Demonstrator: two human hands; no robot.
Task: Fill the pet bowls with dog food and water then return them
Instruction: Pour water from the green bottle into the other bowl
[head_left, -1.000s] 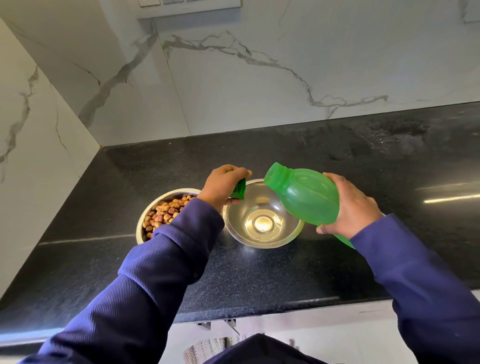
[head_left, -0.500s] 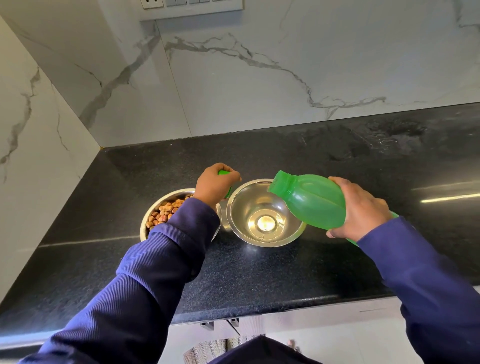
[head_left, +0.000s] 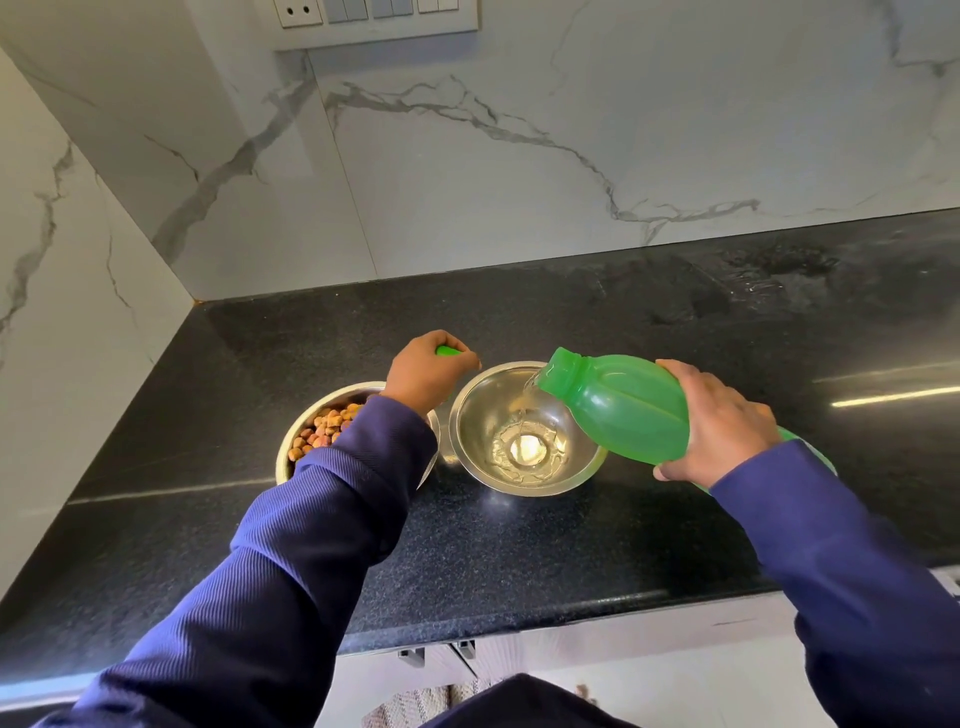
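Two steel pet bowls stand side by side on the black counter (head_left: 519, 561). The left bowl (head_left: 296, 447) holds brown dog food (head_left: 322, 428) and is partly hidden by my left sleeve. Over the right bowl (head_left: 470, 415), my right hand (head_left: 719, 423) holds a green plastic bottle (head_left: 618, 410) tilted with its mouth above the rim; a thin stream of water falls and pools at the bottom. My left hand (head_left: 428, 371) rests behind and between the bowls, closed on the green bottle cap (head_left: 448, 351).
White marble walls meet in a corner at the back left. A switch and socket panel (head_left: 379, 10) sits high on the back wall. A wet patch (head_left: 769, 275) shines on the counter at the back right. The counter's front edge runs just below my forearms.
The bottle has tipped further and its mouth has come over the right bowl's rim; water now runs into the bowl. My left hand with the cap has moved back a little.
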